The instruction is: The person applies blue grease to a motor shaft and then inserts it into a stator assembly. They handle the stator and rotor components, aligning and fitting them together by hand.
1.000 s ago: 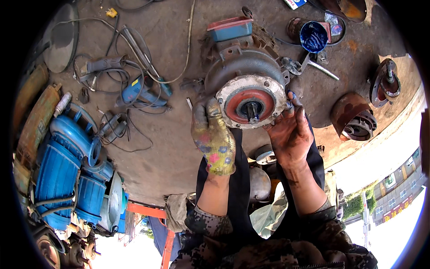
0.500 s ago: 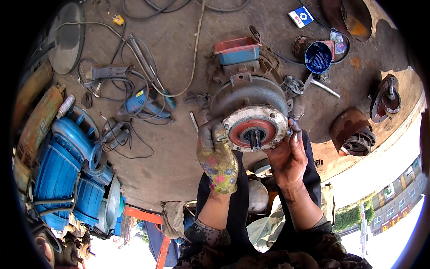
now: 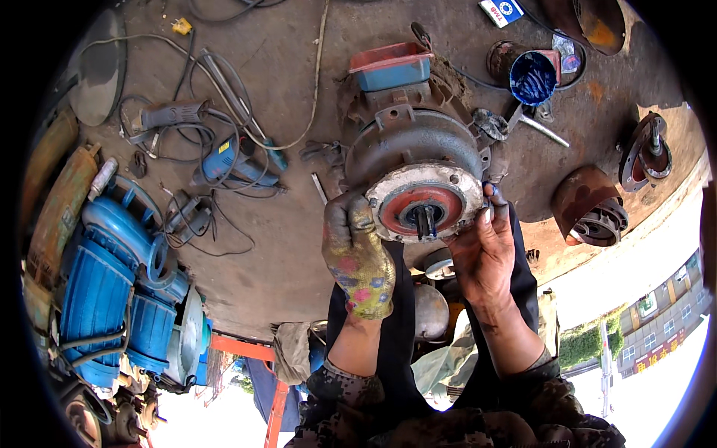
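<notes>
In front of my legs an electric motor (image 3: 414, 149) lies with its shaft end toward me. A round end cover (image 3: 399, 177) with a pale, worn rim and a red inner ring sits at its near end. From the cover's centre a dark keyed shaft (image 3: 426, 222) sticks out. My left hand (image 3: 360, 261), in a stained yellow glove, is closed on the cover's left edge. Bare and blackened, my right hand (image 3: 484, 261) grips the right edge, thumb up, with blue smears on a fingertip. The undersides of both grips are hidden.
Angle grinders (image 3: 175, 113) and tangled cords lie left. Blue motors (image 3: 97, 299) stand at far left. Beyond the right hand are a hammer (image 3: 544, 131), a tin of blue grease (image 3: 533, 78) and a rusty housing (image 3: 582, 196). A red-rimmed terminal box (image 3: 392, 71) tops the motor.
The view has shifted slightly, moving the motor and the floor items a little upward in the picture. Both hands keep their hold on the end cover.
</notes>
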Action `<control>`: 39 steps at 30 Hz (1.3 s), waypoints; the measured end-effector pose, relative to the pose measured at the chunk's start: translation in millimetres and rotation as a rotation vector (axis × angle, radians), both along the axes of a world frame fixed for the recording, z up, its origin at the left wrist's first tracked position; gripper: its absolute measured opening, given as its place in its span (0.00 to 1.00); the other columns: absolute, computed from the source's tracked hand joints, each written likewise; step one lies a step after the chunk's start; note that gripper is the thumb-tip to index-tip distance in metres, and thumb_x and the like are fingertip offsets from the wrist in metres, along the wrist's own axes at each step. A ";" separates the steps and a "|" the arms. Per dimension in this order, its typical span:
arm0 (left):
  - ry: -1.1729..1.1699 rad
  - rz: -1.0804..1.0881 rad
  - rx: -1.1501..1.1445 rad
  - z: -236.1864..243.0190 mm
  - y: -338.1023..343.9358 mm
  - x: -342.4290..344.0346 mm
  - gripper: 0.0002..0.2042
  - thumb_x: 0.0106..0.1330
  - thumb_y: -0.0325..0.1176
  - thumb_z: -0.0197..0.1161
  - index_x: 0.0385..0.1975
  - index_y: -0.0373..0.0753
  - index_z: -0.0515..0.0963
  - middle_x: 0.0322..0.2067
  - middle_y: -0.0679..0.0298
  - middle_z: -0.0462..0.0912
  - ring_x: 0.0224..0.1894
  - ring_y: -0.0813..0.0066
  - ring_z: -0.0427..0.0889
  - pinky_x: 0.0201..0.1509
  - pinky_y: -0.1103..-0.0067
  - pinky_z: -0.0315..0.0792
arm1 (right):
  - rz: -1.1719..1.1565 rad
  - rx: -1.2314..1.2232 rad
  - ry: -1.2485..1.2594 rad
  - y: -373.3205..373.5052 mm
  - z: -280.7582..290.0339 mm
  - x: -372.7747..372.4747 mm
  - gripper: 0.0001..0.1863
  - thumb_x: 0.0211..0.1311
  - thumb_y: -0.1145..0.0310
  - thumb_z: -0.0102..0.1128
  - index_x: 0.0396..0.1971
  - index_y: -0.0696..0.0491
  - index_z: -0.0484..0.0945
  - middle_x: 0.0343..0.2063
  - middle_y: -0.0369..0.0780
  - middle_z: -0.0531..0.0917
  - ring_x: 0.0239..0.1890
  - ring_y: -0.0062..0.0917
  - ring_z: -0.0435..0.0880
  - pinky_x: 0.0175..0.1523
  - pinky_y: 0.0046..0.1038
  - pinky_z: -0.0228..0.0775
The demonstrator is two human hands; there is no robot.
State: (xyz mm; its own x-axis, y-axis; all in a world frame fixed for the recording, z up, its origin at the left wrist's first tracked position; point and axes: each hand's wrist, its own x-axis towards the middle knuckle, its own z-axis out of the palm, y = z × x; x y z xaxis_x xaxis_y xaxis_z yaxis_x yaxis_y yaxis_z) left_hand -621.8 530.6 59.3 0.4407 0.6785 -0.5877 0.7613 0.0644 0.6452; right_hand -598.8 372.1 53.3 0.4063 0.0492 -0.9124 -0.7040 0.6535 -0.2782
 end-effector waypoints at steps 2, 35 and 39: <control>-0.007 -0.031 0.030 0.2 1.0 1.1 0.13 0.80 0.37 0.56 0.43 0.32 0.80 0.36 0.63 0.84 0.38 0.75 0.79 0.45 0.76 0.74 | 0.017 -0.011 -0.023 -1.1 -2.3 -1.4 0.21 0.77 0.73 0.56 0.66 0.44 0.68 0.52 0.32 0.83 0.58 0.27 0.81 0.64 0.47 0.74; -0.161 0.144 -0.194 -18.2 3.2 -15.2 0.12 0.81 0.34 0.55 0.48 0.32 0.80 0.43 0.63 0.84 0.44 0.78 0.80 0.51 0.79 0.75 | 0.305 -0.192 -0.084 -14.3 -4.0 1.6 0.18 0.78 0.70 0.57 0.63 0.47 0.68 0.49 0.36 0.81 0.47 0.19 0.81 0.50 0.28 0.81; -0.222 0.284 -0.170 -21.5 3.5 -13.2 0.12 0.79 0.36 0.58 0.45 0.31 0.80 0.40 0.63 0.83 0.40 0.76 0.78 0.47 0.77 0.74 | 0.439 -0.468 -0.212 -16.7 2.0 26.5 0.21 0.80 0.67 0.55 0.67 0.52 0.63 0.49 0.41 0.83 0.40 0.17 0.81 0.46 0.22 0.76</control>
State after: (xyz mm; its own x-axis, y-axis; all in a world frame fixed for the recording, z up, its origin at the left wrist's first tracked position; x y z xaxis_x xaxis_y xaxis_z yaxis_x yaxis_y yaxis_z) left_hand -635.0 534.1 37.8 0.3789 0.6929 -0.6134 0.5411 0.3719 0.7543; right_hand -572.3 355.3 55.4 0.6118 -0.1307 -0.7802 -0.7753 0.0964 -0.6241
